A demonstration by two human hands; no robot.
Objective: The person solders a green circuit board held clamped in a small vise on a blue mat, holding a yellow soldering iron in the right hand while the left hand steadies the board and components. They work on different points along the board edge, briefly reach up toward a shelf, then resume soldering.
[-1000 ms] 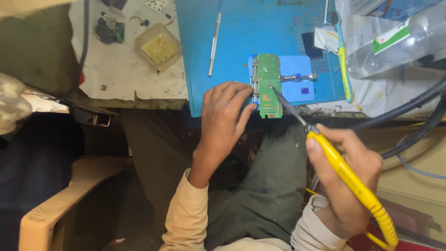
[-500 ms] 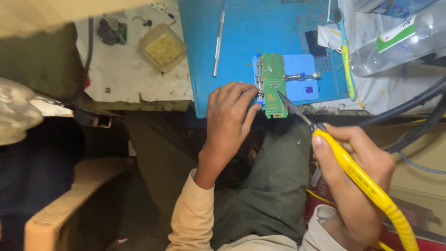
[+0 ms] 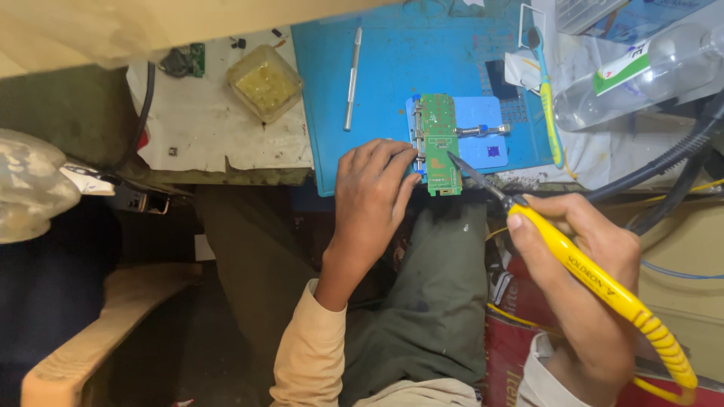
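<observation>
Right at the near edge of the worktop (image 3: pixel 226 143), a green circuit board (image 3: pixel 437 143) sits clamped in a small blue holder (image 3: pixel 483 136) on a blue mat (image 3: pixel 407 68). The board stands lengthwise away from the person, its near end reaching the mat's front edge.

The left hand (image 3: pixel 373 196) lies palm down on the mat's near edge, fingers loosely curled, grasping nothing; its fingertips (image 3: pixel 407 154) touch the left side of the board and holder. The right hand (image 3: pixel 581 264) is clenched around a yellow soldering iron (image 3: pixel 596 279), held like a pen, with the thumb on top near the front of the grip. The iron's dark metal tip (image 3: pixel 452 158) slants up and left and meets the board about midway along its right side. A ribbed yellow cord end trails off past the wrist.

Further back on the mat lies a slim silver tool (image 3: pixel 352 79), well apart from the board. Left of the mat, on stained white paper, stands a small clear tub (image 3: pixel 264 81) of yellowish stuff. To the right, a toothbrush (image 3: pixel 544 90) with a blue and yellow handle lies just beside the holder, and a clear plastic bottle (image 3: pixel 641 71) lies on its side beyond it. Black cables (image 3: pixel 664 162) curve past the right hand. Below the worktop, the person's dark green trousers and cream sleeves show.
</observation>
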